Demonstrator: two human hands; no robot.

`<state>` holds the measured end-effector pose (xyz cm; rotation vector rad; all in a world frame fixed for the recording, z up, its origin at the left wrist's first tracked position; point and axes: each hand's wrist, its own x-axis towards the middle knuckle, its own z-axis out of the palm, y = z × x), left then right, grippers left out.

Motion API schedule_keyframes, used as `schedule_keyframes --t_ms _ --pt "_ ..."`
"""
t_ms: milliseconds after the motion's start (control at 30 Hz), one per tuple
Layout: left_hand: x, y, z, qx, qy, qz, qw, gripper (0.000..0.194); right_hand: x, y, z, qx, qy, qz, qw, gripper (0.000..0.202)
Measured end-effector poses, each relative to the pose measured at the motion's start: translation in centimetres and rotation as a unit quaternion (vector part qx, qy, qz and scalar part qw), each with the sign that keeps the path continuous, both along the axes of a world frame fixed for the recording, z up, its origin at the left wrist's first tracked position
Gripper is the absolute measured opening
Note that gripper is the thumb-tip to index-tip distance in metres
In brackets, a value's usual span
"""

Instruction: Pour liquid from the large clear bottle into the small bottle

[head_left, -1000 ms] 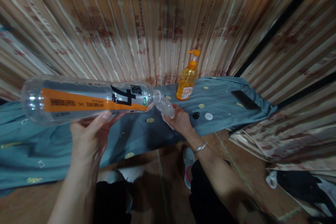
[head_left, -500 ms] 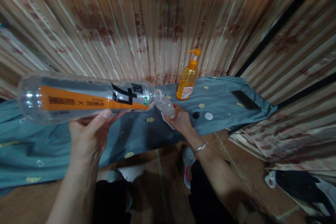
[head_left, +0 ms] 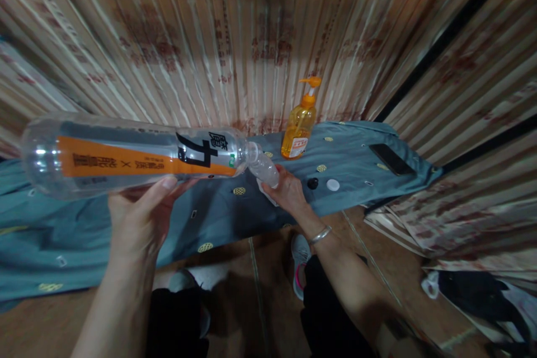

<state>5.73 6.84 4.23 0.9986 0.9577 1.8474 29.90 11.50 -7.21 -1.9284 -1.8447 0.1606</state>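
Note:
A large clear plastic drink bottle [head_left: 126,159] with an orange and grey label lies almost level in the air, its neck toward the right. My left hand [head_left: 145,207] grips it from below, thumb along the near side. Its mouth meets the top of a small clear plastic bottle [head_left: 264,170], which leans toward it. Around that small bottle my right hand [head_left: 288,190] is closed, hiding its lower part. A white edge shows under the right fingers; what it belongs to I cannot make out.
An orange pump bottle [head_left: 297,128] stands on the blue-green cloth [head_left: 226,218] behind my right hand. A black cap [head_left: 312,183], a white round lid [head_left: 333,185] and a dark phone [head_left: 391,159] lie to the right. Pleated curtains [head_left: 188,39] hang close behind.
The large bottle's base has shifted slightly left. Both hands keep their grips, and the two bottle mouths stay together.

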Motion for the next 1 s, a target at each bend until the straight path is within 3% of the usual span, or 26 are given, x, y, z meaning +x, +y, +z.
schedule_keyframes --t_ms 433,1000 --pt "0.08 0.11 0.1 0.011 0.0 -0.001 1.0 0.034 0.08 -0.1 0.19 -0.009 -0.002 0.011 1.0 0.058" --pt "0.1 0.1 0.26 0.01 -0.001 0.003 1.0 0.043 0.19 0.0 0.05 -0.005 0.002 0.015 1.0 0.057"
